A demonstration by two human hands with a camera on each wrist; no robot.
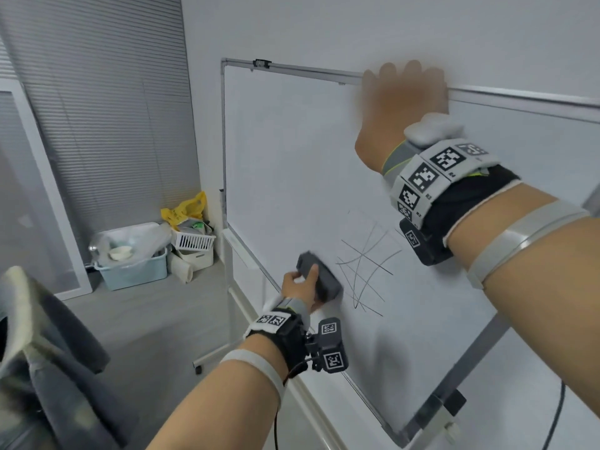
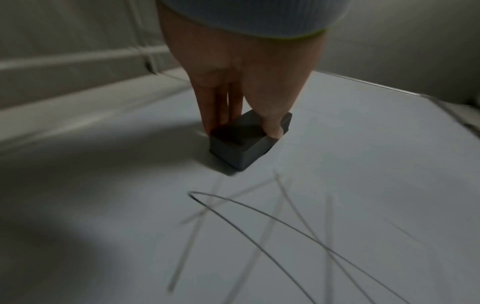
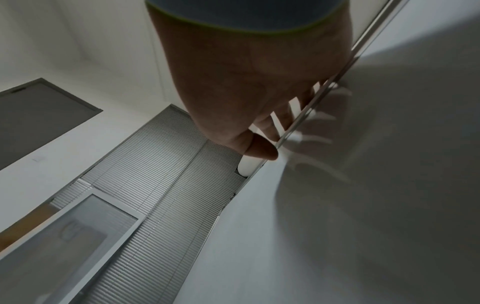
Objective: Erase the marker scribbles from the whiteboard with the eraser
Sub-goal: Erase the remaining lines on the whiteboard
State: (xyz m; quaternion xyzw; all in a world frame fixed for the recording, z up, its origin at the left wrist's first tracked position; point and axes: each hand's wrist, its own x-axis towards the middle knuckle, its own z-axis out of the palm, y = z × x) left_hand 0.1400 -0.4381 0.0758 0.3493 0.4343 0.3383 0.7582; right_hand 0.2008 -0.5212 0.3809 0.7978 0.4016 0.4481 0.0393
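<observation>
A white whiteboard on a wheeled stand fills the right of the head view. Thin black marker scribbles cross its lower middle; the left wrist view shows the scribbles just ahead of the eraser. My left hand grips a dark grey block eraser, thumb on one side and fingers on the other, and holds the eraser flat against the board just left of the lines. My right hand curls its fingers over the board's top frame edge.
A pale blue bin, white baskets and a yellow bag sit on the floor by the blinds at the left. A dark garment hangs at the lower left. The board's stand leg with a caster lies below.
</observation>
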